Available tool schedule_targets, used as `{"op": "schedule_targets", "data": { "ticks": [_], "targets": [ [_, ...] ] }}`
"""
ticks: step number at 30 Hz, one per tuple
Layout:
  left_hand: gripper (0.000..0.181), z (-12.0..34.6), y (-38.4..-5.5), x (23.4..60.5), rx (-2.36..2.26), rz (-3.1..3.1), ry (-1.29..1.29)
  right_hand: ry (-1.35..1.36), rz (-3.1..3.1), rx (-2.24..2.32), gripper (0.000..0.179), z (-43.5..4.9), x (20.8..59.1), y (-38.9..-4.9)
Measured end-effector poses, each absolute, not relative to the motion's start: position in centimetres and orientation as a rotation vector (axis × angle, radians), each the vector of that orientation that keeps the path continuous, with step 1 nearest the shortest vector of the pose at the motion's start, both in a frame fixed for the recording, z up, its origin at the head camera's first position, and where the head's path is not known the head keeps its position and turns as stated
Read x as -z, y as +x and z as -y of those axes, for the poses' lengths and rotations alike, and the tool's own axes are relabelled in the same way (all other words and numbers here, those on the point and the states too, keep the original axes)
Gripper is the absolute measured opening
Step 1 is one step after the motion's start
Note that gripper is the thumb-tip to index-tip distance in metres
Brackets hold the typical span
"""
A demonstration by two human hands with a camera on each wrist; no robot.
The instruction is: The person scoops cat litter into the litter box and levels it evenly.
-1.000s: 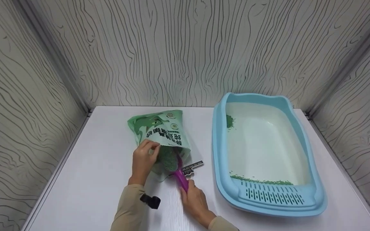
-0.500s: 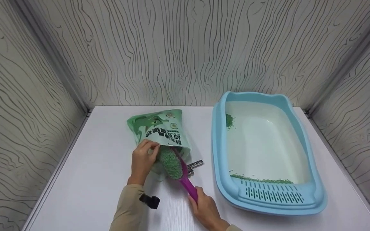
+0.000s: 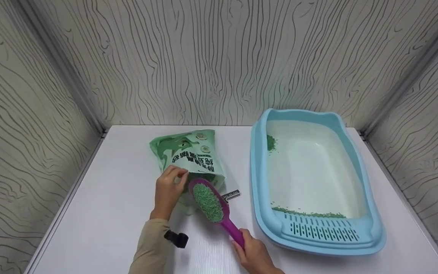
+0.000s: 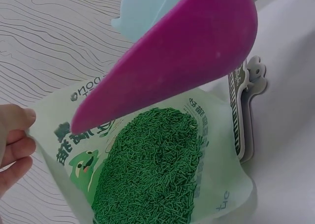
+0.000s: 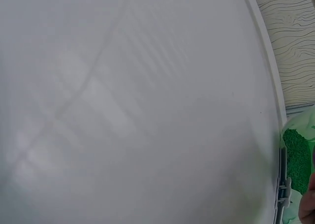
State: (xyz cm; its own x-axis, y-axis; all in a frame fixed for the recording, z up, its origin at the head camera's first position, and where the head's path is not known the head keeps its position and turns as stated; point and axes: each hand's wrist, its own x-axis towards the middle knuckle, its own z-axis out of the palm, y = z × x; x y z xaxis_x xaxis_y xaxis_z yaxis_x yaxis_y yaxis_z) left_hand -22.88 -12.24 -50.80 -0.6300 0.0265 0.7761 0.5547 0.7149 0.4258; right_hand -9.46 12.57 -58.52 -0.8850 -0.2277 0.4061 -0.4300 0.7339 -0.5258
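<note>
A purple scoop [image 3: 224, 213] heaped with green pellet litter [image 3: 208, 203] is held by its handle in my right hand [image 3: 256, 253]. The scoop is just outside the mouth of a pale green litter bag [image 3: 192, 152] lying on the table. My left hand [image 3: 169, 190] pinches the upper edge of the bag's mouth between thumb and fingers, lifting it. In the left wrist view the scoop's underside [image 4: 177, 51] overlaps the open bag [image 4: 221, 135], where more green pellets [image 4: 152, 170] show. The right wrist view shows mostly white surface, with pellets in the bag [image 5: 298, 157] at its edge.
A blue litter box [image 3: 259, 190] with a white inside stands at the right; green pellets lie along its front and left inner sides. A grey clip [image 4: 241, 115] with ruler-like stripes lies beside the bag. Wood-patterned walls [image 3: 203, 68] enclose the table [image 3: 101, 198].
My right hand has drawn the loaded scoop out of the bag, toward me and to the right. The left hand has stayed on the bag's edge.
</note>
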Motion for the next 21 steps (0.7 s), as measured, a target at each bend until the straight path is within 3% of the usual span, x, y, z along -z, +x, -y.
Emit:
{"op": "schedule_targets", "data": {
  "ticks": [21],
  "targets": [
    [0.006, 12.6, -23.0, 50.9, 0.86, 2.157, -0.471, 0.537, 2.655, -0.91, 0.024, -13.6, 56.2, -9.0]
  ]
}}
